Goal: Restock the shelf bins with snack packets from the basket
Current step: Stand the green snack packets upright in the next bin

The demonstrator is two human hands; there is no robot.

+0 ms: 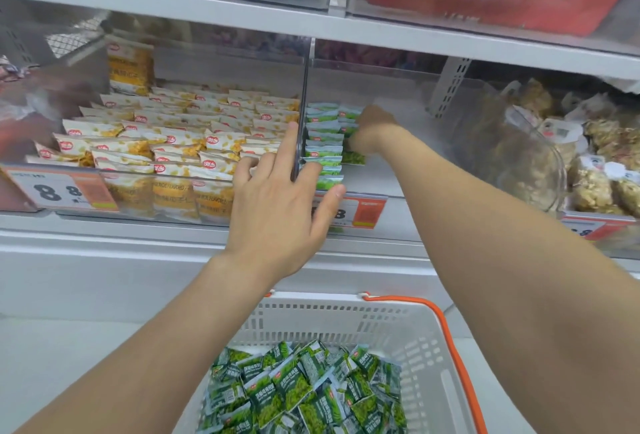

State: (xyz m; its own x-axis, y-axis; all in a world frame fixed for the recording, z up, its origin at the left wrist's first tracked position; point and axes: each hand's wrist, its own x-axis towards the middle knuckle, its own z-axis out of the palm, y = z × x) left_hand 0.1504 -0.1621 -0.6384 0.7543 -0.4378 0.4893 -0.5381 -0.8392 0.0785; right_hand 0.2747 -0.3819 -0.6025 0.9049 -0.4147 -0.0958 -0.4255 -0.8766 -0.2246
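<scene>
A white basket (349, 321) with orange handles sits below me, holding several green snack packets (304, 388). On the shelf, a clear bin (391, 177) holds rows of the same green packets (323, 149). My right hand (372, 128) reaches deep into that bin, fingers curled round green packets at the second row. My left hand (280, 198) rests spread on the bin's front edge, fingers straight along the clear divider (303, 111), thumb against the front packets.
The bin to the left is full of yellow-and-white packets (166, 142). To the right stands a bin of brown bagged snacks (571, 156). Orange price tags (62, 191) line the bin fronts. Another shelf of bins hangs close overhead.
</scene>
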